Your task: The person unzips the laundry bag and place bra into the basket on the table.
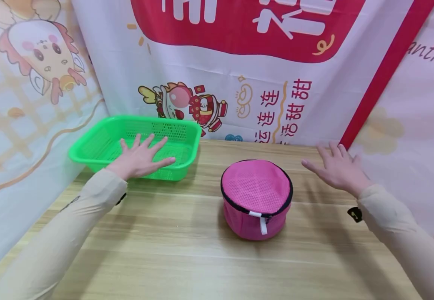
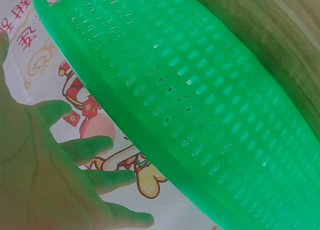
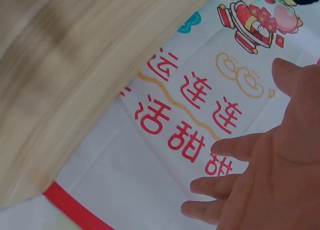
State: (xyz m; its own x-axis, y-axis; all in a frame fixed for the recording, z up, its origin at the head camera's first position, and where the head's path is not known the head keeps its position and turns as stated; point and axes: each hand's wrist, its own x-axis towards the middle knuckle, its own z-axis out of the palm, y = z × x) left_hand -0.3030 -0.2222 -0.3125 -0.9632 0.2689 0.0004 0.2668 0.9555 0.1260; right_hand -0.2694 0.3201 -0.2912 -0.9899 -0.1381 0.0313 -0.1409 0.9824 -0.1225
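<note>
A round pink mesh bag [image 1: 256, 187] with a black zipper edge and a white pull tab stands on the table, its lid closed. My left hand [image 1: 139, 160], fingers spread, hovers over the near right part of a green plastic basket [image 1: 188, 166]. In the left wrist view that hand [image 2: 45, 165] appears beside the perforated basket wall [image 2: 180, 89], holding nothing. To the right of the pink bag, my right hand [image 1: 338, 168] is raised with its fingers apart. The right wrist view shows the same hand [image 3: 275, 160] with nothing in it.
The wooden table [image 1: 156, 250] ends at a white and red printed cloth [image 1: 217, 100] at the back. Printed cloths also rise along the left [image 1: 33, 116] and right sides [image 1: 412, 158]. The green basket stands at the back left, near the left cloth.
</note>
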